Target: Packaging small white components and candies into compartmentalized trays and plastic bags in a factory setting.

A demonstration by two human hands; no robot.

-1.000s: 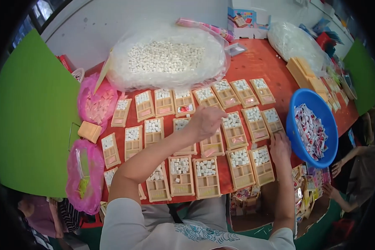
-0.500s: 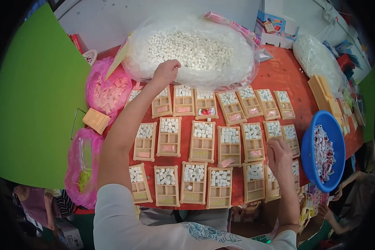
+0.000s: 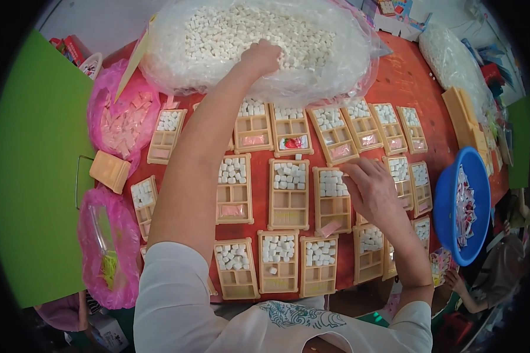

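My left hand (image 3: 262, 57) reaches across into the big clear bag (image 3: 171, 73), on the heap of small white cubes (image 3: 218, 35). Its fingers are curled; whatever they hold is hidden. Over the middle rows, my right hand (image 3: 371, 187) bends its closed fingers at the upper right corner of a beige compartment tray (image 3: 334, 207). I cannot make out anything in those fingers. That tray has white cubes in its large top compartment and a pink packet (image 3: 330, 228) at its lower end. Next to it is another tray (image 3: 289, 200) with white cubes; the right hand covers a tray beneath it.
More such trays stand in rows on the red table (image 3: 403, 70). A pink bag (image 3: 123, 117) of pink packets and another with yellow-green strips (image 3: 108, 267) lie left. A blue basin (image 3: 483, 229) of sachets and stacked beige trays (image 3: 462, 120) are right. Other people's hands (image 3: 453, 279) show lower right.
My left hand has moved farther right over the white cubes. My right hand has shifted left and up from the right-hand trays. The view has moved, too.
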